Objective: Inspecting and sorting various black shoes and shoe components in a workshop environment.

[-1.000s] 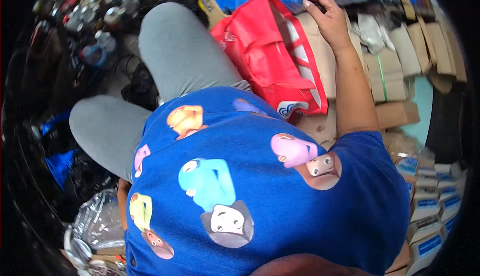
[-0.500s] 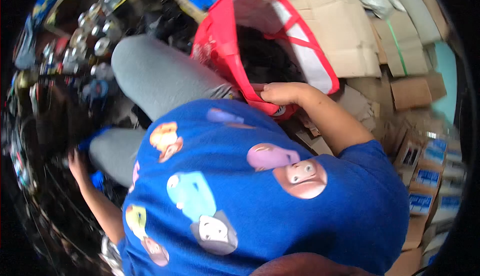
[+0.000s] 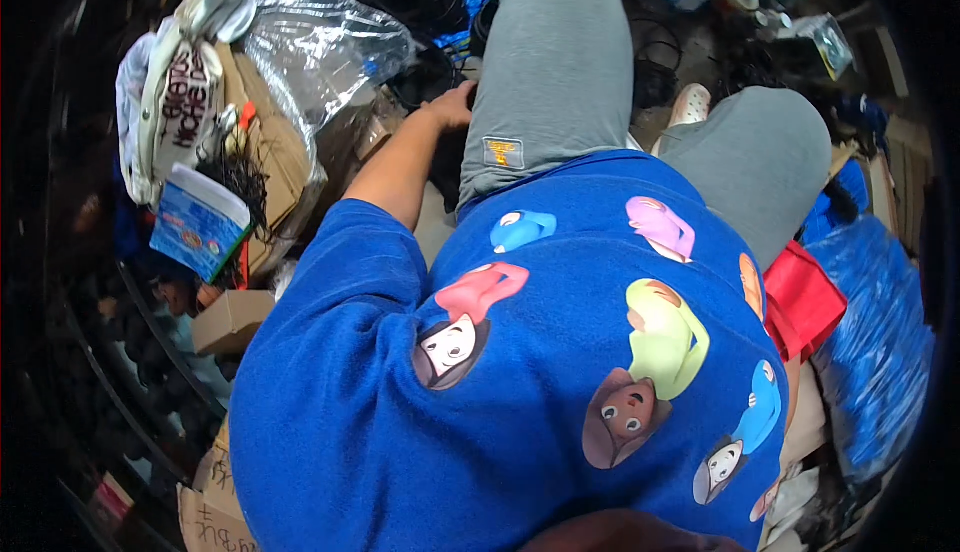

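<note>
Across the upper left, crumpled clear plastic film (image 3: 325,47), likely light, limp and slippery, best gathered by a bunched edge. Nearby, left of upper centre, left hand (image 3: 450,105) just beside grey trouser leg (image 3: 548,72), with fingers partly hidden; spread or grip impossible to tell. Toward the right, red bag (image 3: 803,300), probably soft, best pinched along a fold, next to blue plastic wrap (image 3: 872,352). Right hand out of sight, finger state unknown.

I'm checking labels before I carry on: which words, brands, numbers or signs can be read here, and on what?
I can't copy wording out; these bear text:
White fabric bag: large dark lettering, not transcribed.
Blue-and-white packet: small print, too small to read.
Patch on the grey trousers: orange marks, too small to read.
Cardboard at lower left: dark handwriting, not transcribed.
</note>
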Action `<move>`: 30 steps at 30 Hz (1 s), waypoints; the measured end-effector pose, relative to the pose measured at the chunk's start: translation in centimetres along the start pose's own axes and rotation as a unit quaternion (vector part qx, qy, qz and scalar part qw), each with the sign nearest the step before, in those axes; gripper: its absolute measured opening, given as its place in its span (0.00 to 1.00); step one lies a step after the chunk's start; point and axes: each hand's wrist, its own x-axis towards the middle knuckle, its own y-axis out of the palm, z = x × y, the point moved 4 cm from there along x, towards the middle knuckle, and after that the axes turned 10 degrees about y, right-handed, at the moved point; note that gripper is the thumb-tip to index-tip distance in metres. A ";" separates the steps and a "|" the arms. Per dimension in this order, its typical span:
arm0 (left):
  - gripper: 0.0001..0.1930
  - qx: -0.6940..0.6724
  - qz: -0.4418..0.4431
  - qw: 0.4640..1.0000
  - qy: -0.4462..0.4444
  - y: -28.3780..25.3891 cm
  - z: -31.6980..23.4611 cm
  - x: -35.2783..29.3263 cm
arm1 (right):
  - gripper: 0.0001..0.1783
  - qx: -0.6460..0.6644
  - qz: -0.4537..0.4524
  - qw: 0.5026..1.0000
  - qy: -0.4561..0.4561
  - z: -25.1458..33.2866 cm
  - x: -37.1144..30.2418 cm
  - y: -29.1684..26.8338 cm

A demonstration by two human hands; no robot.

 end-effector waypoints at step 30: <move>0.25 -0.054 -0.337 0.935 -0.096 2.5 7.9 -14.7 | 0.20 -0.106 0.130 0.986 -0.026 6.3 3.2 5.6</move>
